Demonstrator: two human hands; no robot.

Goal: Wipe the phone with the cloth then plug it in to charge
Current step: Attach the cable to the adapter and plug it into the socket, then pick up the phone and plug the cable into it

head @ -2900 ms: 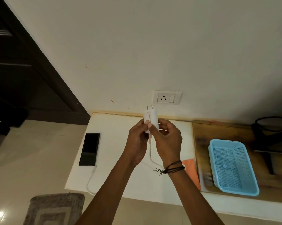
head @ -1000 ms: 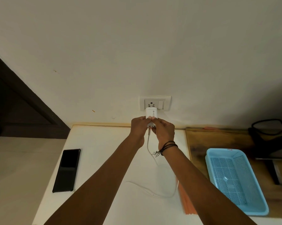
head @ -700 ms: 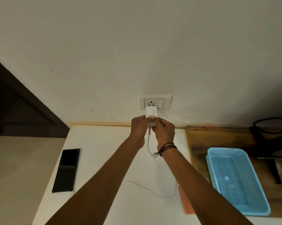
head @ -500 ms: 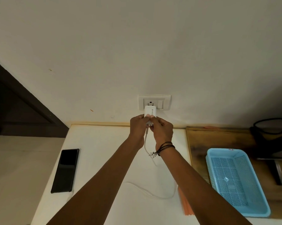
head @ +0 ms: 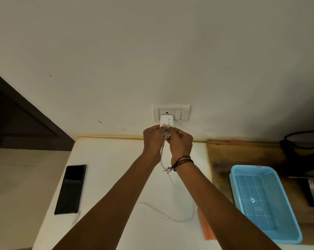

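Two hands, left hand [head: 153,139] and right hand [head: 179,143], pinch the white charger [head: 166,121] against the wall socket [head: 171,112] at 12 o'clock, nearer it than a moment ago. Its cable [head: 166,216] trails across open white surface [head: 116,159]. The phone [head: 70,189] lies at 9 o'clock by the edge; the orange cloth [head: 206,226] and blue basket [head: 264,202] sit at 4 o'clock.

A plain off-white wall [head: 152,51] is filling the upper view, a dark door frame [head: 26,112] is slanting down at left, pale floor tiles [head: 17,186] are showing beside the white tabletop [head: 107,159], and a wooden surface [head: 243,156] is adjoining it at right.
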